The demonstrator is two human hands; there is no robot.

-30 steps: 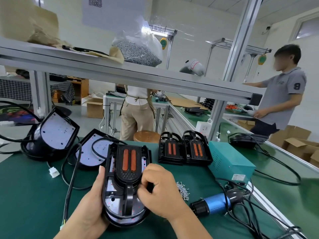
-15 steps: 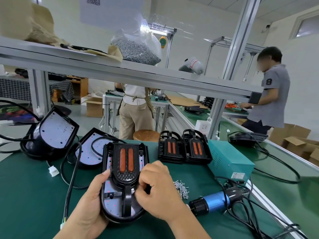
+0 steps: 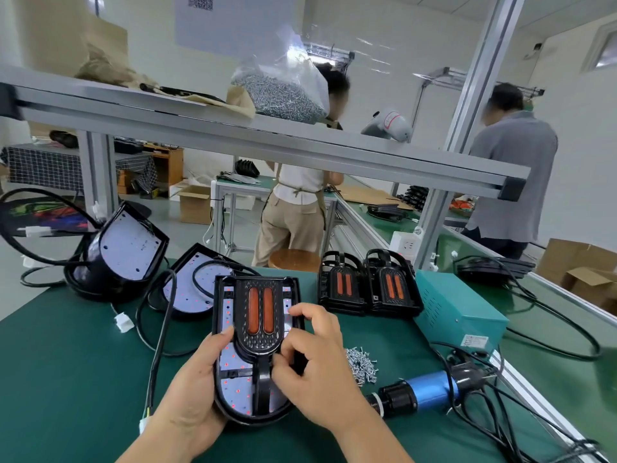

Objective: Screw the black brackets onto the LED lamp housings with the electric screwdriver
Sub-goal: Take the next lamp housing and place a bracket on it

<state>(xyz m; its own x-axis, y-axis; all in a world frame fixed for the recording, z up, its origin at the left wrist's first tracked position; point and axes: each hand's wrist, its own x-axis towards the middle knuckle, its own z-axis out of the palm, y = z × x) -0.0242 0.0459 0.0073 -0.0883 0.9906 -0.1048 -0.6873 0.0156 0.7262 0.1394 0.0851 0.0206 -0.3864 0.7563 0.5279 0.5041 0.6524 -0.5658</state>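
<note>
Steadying a lamp housing (image 3: pixel 238 392) on the green bench (image 3: pixel 66 379), the left hand (image 3: pixel 190 396) grips its edge while the right hand (image 3: pixel 317 369), fingers curled, holds the black bracket (image 3: pixel 258 342) against it; the electric screwdriver (image 3: pixel 427 390) lies just right.

Assembly hall, daytime: pale walls (image 3: pixel 384 45), grey floor (image 3: pixel 187 238). Aluminium shelf (image 3: pixel 300 152) spans the workstn at 12 o'clock. Green-topped benches (image 3: pixel 359 212) run toward 1 o'clock, where a worker in white top (image 3: pixel 300 182) and a worker in grey shirt (image 3: pixel 514 168) stand w/ backs turned. Cardboard boxes (image 3: pixel 587 279) at 3 o'clock, window (image 3: pixel 604 51) high at 2.
</note>
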